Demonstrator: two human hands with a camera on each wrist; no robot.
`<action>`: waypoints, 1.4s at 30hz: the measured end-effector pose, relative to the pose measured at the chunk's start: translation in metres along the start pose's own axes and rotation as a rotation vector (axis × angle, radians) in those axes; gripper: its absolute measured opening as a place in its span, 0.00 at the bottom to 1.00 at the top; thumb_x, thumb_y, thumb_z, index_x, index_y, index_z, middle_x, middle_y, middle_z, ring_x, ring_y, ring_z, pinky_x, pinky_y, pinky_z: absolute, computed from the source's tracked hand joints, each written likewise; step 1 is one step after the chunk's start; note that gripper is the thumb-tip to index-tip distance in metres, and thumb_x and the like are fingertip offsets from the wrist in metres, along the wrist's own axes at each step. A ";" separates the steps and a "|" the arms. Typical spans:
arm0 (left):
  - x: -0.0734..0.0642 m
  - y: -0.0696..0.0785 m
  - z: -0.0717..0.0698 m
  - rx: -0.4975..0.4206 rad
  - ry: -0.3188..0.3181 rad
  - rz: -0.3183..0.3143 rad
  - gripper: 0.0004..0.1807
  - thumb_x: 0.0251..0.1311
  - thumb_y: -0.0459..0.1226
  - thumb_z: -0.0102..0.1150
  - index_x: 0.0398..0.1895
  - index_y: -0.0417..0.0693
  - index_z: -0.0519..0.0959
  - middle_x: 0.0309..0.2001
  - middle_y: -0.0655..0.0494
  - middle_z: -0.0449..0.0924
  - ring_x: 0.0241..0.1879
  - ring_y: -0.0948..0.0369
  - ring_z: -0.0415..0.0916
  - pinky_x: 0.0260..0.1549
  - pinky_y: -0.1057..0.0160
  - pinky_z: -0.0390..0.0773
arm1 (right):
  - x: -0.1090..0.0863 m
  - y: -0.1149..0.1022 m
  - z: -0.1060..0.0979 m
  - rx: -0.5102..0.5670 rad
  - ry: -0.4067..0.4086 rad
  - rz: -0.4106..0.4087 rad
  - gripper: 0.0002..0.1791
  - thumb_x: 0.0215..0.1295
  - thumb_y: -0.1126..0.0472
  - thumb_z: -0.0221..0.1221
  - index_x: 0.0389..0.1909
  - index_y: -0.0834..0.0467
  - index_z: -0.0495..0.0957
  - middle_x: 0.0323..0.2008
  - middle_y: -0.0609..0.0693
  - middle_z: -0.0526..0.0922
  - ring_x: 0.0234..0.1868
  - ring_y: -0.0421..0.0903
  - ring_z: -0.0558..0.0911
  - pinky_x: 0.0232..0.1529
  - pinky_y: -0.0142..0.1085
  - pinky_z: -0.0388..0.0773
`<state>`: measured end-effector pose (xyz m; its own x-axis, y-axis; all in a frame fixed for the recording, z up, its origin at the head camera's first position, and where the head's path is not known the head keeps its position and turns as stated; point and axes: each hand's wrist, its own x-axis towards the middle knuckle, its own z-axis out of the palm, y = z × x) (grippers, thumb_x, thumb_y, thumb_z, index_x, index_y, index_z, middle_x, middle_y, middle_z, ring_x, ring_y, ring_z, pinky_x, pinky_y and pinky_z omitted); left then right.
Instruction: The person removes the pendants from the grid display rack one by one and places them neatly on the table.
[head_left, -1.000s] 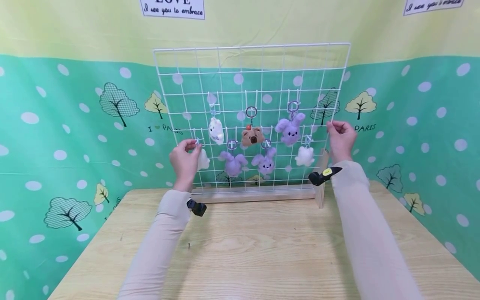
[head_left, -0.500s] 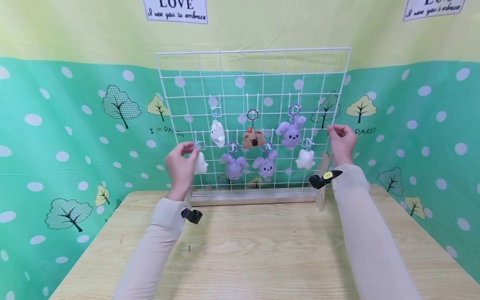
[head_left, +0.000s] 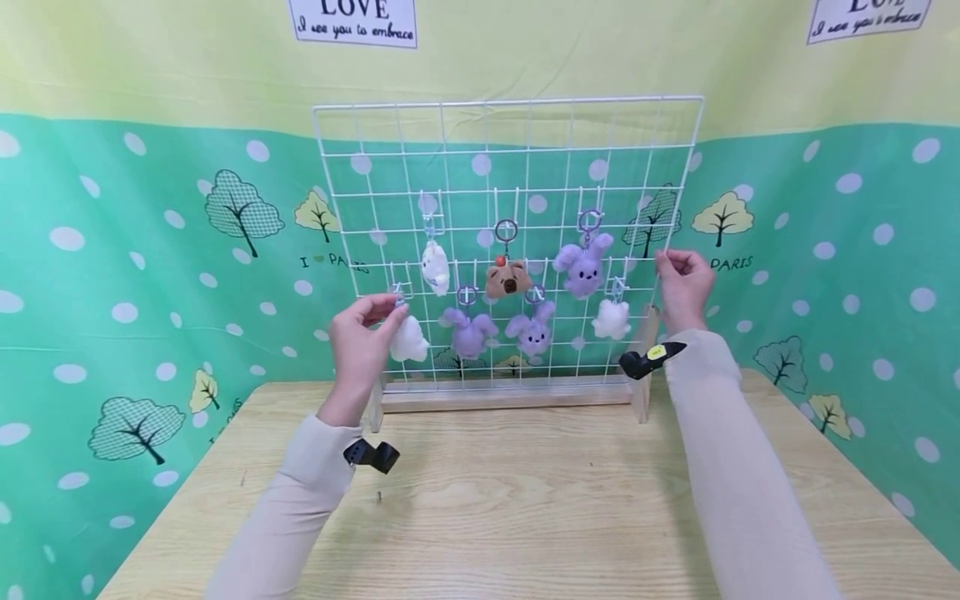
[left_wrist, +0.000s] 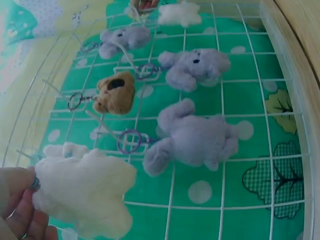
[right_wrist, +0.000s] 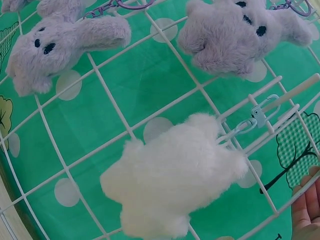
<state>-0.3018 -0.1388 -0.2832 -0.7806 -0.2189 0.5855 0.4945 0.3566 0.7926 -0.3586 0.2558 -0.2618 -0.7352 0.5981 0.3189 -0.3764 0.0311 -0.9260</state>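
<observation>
L fingers [head_left: 375, 305] pinching clip [left_wrist: 35, 183] of wht plush [head_left: 409, 342], R fingers [head_left: 684, 255] gripping grid [head_left: 510, 102] at edge, brn bear [head_left: 508, 279] btwn

Wooden table [head_left: 495, 500] — behind it, tree-printed cloth [head_left: 180, 267], yellow above green.

In the head view, reads "LOVE" over "I see you to embrace" on a white panel [head_left: 354, 22] at 11 o'clock. Repeats, partly cut off, on a second panel [head_left: 868, 21] at 2 o'clock. Spells "PARIS" on green cloth [head_left: 202, 300] at 3 o'clock; shows "I", a heart and "PARIS", partly covered, at 9 o'clock. Stays too small to read on a yellow sticker [head_left: 655, 352].
</observation>
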 end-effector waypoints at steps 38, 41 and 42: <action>-0.042 -0.071 -0.013 -0.177 -0.425 -0.395 0.18 0.62 0.39 0.59 0.50 0.34 0.76 0.47 0.50 0.83 0.44 0.66 0.80 0.47 0.71 0.76 | 0.005 0.004 0.002 -0.010 -0.016 -0.014 0.08 0.63 0.60 0.60 0.40 0.59 0.77 0.31 0.44 0.75 0.34 0.37 0.74 0.36 0.23 0.72; -0.044 -0.078 -0.014 -0.156 -0.447 -0.383 0.18 0.61 0.40 0.60 0.49 0.35 0.77 0.47 0.49 0.83 0.45 0.64 0.80 0.47 0.70 0.76 | 0.005 0.004 0.001 0.006 -0.015 -0.018 0.07 0.62 0.61 0.61 0.39 0.59 0.77 0.30 0.44 0.75 0.33 0.37 0.74 0.36 0.23 0.72; -0.045 -0.081 -0.015 -0.149 -0.454 -0.378 0.18 0.61 0.40 0.60 0.49 0.35 0.77 0.47 0.49 0.82 0.44 0.64 0.79 0.47 0.69 0.77 | 0.004 0.003 0.000 0.009 -0.014 -0.017 0.07 0.62 0.61 0.61 0.38 0.58 0.77 0.30 0.44 0.75 0.33 0.37 0.74 0.36 0.23 0.72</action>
<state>-0.3011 -0.1712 -0.3711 -0.9814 0.1155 0.1534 0.1736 0.1918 0.9660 -0.3632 0.2585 -0.2634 -0.7364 0.5863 0.3375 -0.3938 0.0341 -0.9186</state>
